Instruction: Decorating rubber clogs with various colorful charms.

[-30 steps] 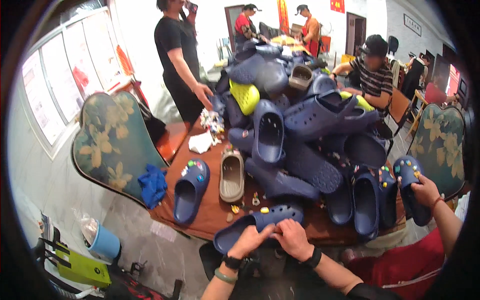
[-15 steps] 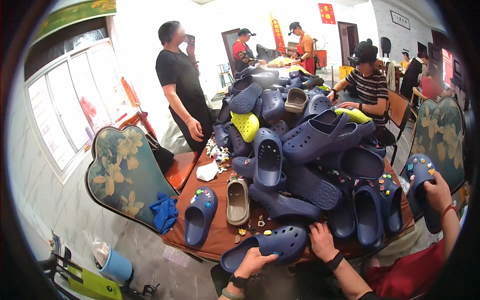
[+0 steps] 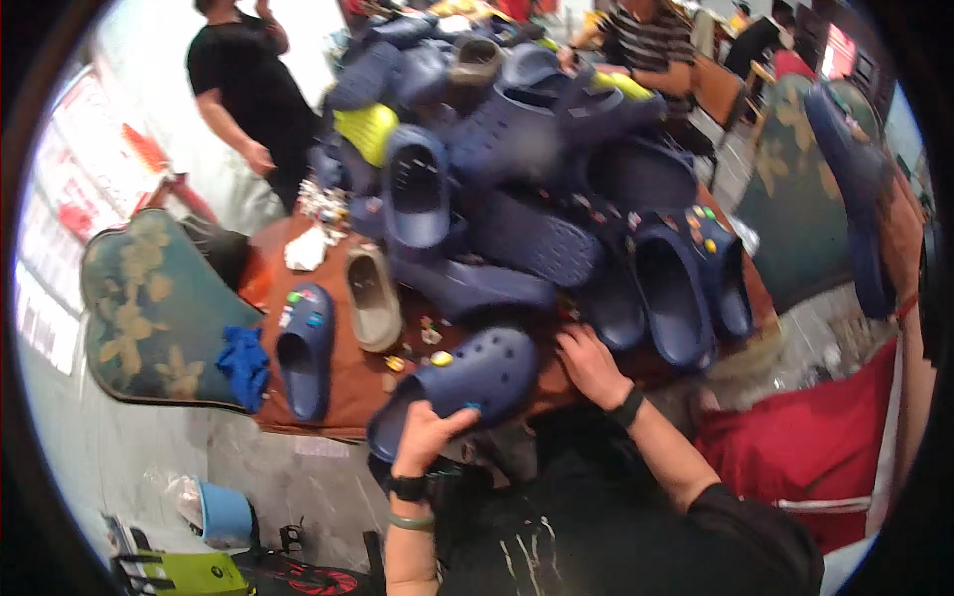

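My left hand (image 3: 427,437) grips a navy clog (image 3: 492,370) at its heel end, thumb along its near side. The toe points right. One yellow charm (image 3: 441,359) sits on its upper and a small blue one (image 3: 473,406) is by my thumb. Just right of the toe, my right hand (image 3: 594,372) rests palm down at the table's near edge, its fingers stretched toward the clog pile (image 3: 532,238). Motion blur hides whether its fingertips touch anything. Left of the held clog stand a beige clog (image 3: 374,303) and a charm-covered navy clog (image 3: 306,363).
White and coloured charms (image 3: 323,204) lie in a heap by a white scrap (image 3: 306,248). A blue cloth (image 3: 243,368) hangs at the table's left corner. At the right, a co-worker's hand (image 3: 899,238) holds another navy clog (image 3: 850,159). Others stand or sit beyond the table.
The view has tipped down and turned right, so the scene sits higher and further left. My left hand still holds the clog. The co-worker's clog at the right appears higher.
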Motion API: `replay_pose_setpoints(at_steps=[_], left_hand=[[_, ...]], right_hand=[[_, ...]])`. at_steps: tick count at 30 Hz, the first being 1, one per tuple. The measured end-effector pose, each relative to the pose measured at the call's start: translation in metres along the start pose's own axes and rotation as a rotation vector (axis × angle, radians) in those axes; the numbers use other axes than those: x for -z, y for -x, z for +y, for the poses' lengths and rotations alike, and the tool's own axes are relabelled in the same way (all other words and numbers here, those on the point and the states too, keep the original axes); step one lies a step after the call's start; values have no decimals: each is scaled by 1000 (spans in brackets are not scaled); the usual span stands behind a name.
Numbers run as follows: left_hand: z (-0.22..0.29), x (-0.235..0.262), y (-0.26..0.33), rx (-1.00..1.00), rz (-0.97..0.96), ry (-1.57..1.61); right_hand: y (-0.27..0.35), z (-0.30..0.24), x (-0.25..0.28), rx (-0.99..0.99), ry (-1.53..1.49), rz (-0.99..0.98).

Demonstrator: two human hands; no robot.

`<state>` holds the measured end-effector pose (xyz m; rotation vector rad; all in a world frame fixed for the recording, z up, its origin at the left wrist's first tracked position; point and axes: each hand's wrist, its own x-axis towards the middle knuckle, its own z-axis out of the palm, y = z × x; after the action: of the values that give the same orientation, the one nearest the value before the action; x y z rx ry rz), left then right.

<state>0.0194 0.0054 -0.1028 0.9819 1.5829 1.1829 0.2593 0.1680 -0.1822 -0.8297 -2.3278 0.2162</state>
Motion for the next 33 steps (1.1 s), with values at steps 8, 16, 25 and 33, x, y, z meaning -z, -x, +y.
replay_pose_setpoints(at_steps=[8,16,25,33], left_hand=[[-5,15,3,114,-4,42],[-11,15,9,114,-18,2],[-5,62,85,131,55,18],[-24,109,123,235,194,145]], right_hand=[[-7,6,-7,-255,-44,6],[-33,-3,-18,-272,544,-292],[-75,-39,20,210,-327,-662],[-83,-86,-16,-162,-414,-285]])
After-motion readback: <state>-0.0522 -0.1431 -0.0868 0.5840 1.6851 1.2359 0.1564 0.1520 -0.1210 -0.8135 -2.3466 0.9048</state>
